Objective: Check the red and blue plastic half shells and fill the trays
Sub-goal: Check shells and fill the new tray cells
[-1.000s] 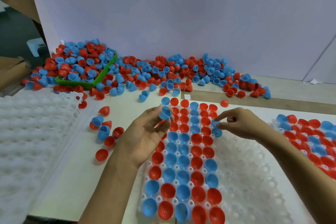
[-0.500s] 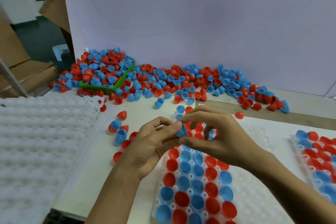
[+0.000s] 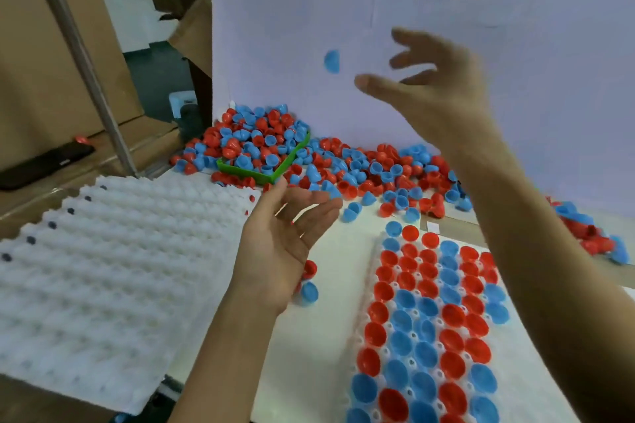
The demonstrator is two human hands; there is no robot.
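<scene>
**Blue shell in the air, both hands empty**

From my feed, starting at the left, a stack of white trays (image 3: 103,268) lies with its bumps up, no shells in it that I can make out. Beyond it, at the far left of the table, a green bin (image 3: 264,172) sits buried in a heap of red and blue shells (image 3: 360,165) that runs rightward along the foot of the white board (image 3: 292,27).

My left hand (image 3: 281,251) is raised over the table near the middle, palm turned up and inward, fingers straight and loosely spread, holding nothing. A red shell and a blue one lie on the table just behind it.

Above and farther off, a single blue shell (image 3: 332,61) is in mid-air in front of the board, touching nothing, just left of my right thumb. My right hand (image 3: 436,89) is lifted high, fingers spread apart and blurred, empty.

At the near right, the tray being filled (image 3: 372,271) holds rows of red and blue shells, cups up. Printed characters show on the board above.
</scene>
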